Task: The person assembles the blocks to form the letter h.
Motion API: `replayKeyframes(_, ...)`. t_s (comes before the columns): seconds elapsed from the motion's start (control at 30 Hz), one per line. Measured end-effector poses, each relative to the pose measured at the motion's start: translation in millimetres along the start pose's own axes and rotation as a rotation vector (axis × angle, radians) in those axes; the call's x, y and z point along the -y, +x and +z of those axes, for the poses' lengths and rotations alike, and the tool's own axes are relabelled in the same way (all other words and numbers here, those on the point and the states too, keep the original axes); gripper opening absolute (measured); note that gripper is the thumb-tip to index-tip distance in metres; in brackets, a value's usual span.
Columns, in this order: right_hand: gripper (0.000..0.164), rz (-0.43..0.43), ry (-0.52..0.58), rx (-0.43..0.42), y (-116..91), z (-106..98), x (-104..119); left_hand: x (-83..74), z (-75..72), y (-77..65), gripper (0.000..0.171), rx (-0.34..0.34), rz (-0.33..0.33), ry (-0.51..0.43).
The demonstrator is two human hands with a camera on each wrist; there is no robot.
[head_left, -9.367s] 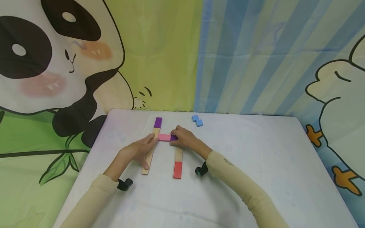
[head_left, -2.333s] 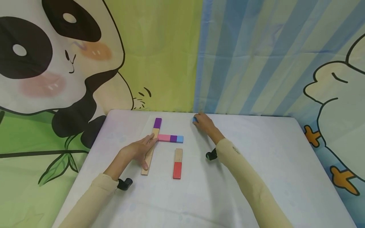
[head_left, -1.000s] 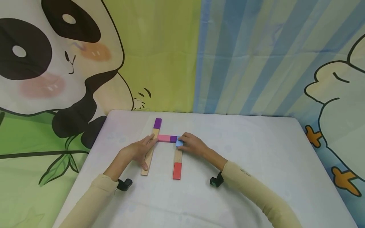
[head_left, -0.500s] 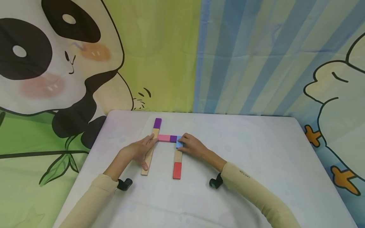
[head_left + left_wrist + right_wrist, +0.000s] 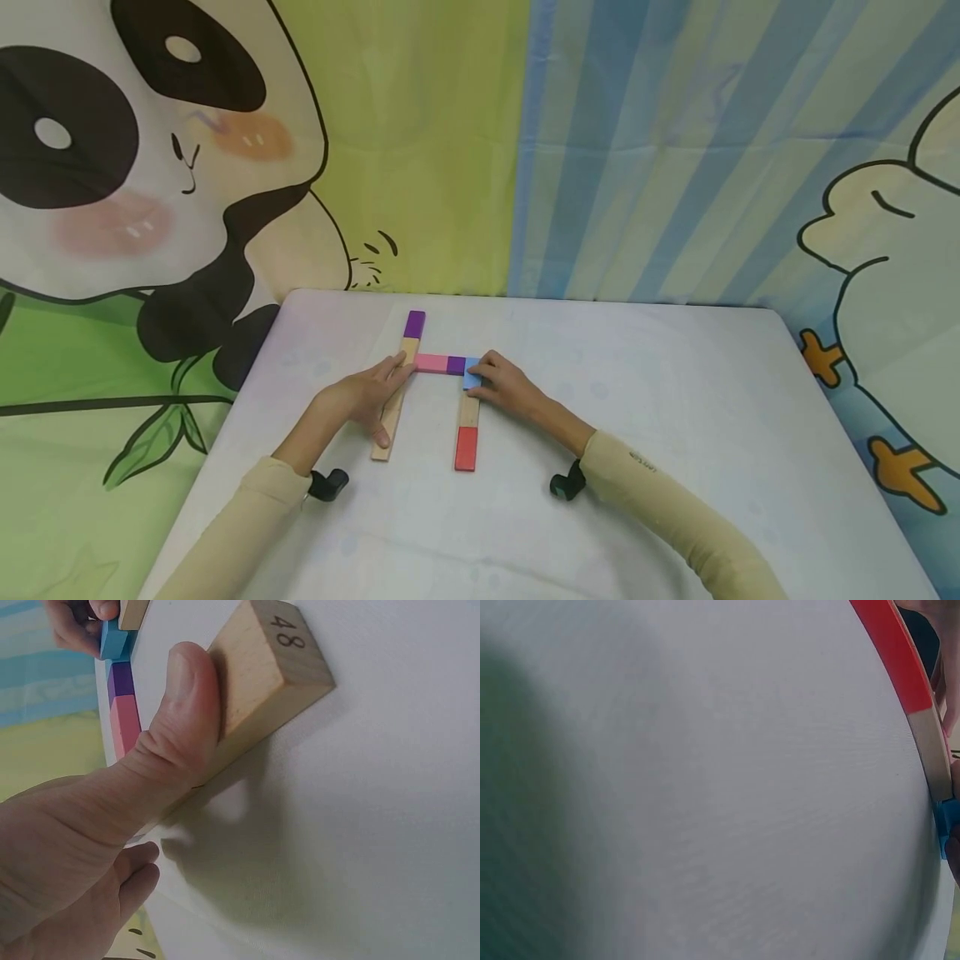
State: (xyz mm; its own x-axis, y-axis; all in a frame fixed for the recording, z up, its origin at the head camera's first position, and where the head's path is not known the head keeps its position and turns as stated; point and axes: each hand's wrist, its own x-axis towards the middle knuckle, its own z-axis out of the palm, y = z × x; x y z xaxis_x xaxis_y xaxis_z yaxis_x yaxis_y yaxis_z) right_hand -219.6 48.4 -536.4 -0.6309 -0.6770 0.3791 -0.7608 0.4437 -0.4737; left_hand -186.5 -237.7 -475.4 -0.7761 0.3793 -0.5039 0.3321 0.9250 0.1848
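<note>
My left hand (image 5: 360, 396) lies spread along a plain wooden strip (image 5: 393, 412), thumb on the near end, fingertips by the pink block (image 5: 432, 363). In the left wrist view the thumb presses on a wooden block (image 5: 247, 675) marked 48. My right hand (image 5: 510, 385) pinches a blue block (image 5: 472, 375) between thumb and fingers, at the corner between a small purple block (image 5: 456, 365) and a wooden block (image 5: 468, 410). The blue area looks long enough for two blocks, partly covered by the fingers. A red block (image 5: 466, 450) ends that row.
A taller purple block (image 5: 415, 324) caps the far end of the wooden strip. The white table (image 5: 675, 400) reaches back to a printed curtain (image 5: 622, 150). Wrist cameras (image 5: 328, 485) hang below both forearms.
My right hand went to the back for the remaining blue block, brought it to the row's corner and stays there with small shifts. My left hand has kept its place.
</note>
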Motion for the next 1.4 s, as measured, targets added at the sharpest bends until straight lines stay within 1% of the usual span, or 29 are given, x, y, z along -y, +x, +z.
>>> replayKeyframes(0.2,0.031,0.032,0.013,-0.004,-2.1,3.0,1.2,-0.2,-0.3,-0.1,0.137,-0.001,0.003,-0.005)
replayKeyframes(0.37,0.029,0.065,-0.011,0.011,-2.8,2.4,3.0,-0.6,0.1,-0.4,0.137,-0.001,-0.002,-0.001)
replayKeyframes(0.6,0.026,0.051,-0.031,0.033,-2.8,1.0,3.2,-1.6,-0.2,-0.3,0.137,-0.005,-0.001,0.008)
replayKeyframes(0.93,0.025,0.067,-0.031,0.037,-3.8,2.7,0.8,-0.8,0.3,0.9,0.139,0.009,-0.013,0.001)
replayKeyframes(1.03,0.025,0.064,-0.016,0.028,-4.5,2.2,1.8,-0.2,1.0,1.4,0.139,0.003,-0.01,0.004)
replayKeyframes(1.2,0.023,0.029,-0.019,-0.018,-6.7,1.7,3.9,-0.6,1.0,0.8,0.138,-0.001,-0.005,0.016)
replayKeyframes(1.4,0.02,0.005,-0.037,-0.075,-8.5,3.0,4.5,-0.1,2.3,-0.1,0.138,-0.015,-0.001,0.064)
